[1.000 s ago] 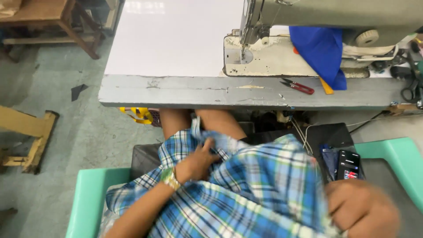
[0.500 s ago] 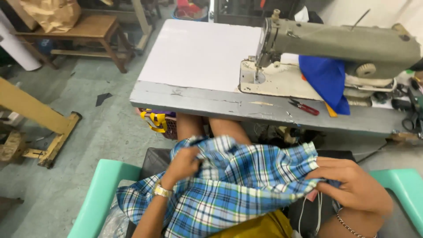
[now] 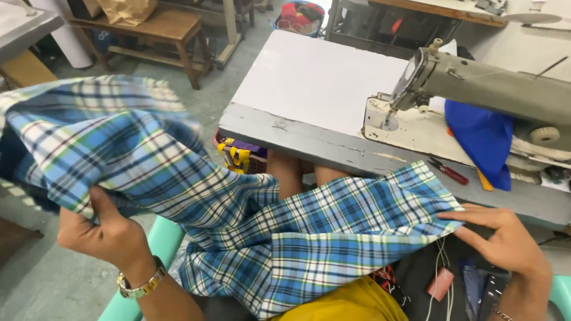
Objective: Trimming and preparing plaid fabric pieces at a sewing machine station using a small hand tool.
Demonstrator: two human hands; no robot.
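My left hand [image 3: 106,232] is raised out to the side, fingers and thumb pinched on a fold of the blue plaid cloth [image 3: 250,238], lifting that end high so it billows up toward the left edge of view. A gold wristwatch [image 3: 140,284] sits on that wrist. Behind the lifted cloth, at the back of the room, stands a wooden bench [image 3: 160,27] with a brown paper bag [image 3: 126,9] on it.

The cloth runs from that raised end down across my lap and on to the right, its checks in blue, white and green — it covers most of my legs, with my knees showing just under the grey front edge of the surface [image 3: 309,89]. A yellow garment [image 3: 351,303] peeks out below the cloth at the bottom.

On the surface stands the sewing machine [image 3: 476,80], with a blue piece of fabric [image 3: 485,139] draped over its body and a pair of red-handled snips [image 3: 449,172] lying near the front edge.

My right hand [image 3: 505,241] is low at the cloth's right end, fingers stretched flat and together, thumb under — pinning the corner of the plaid between them, just in front of the surface's edge.
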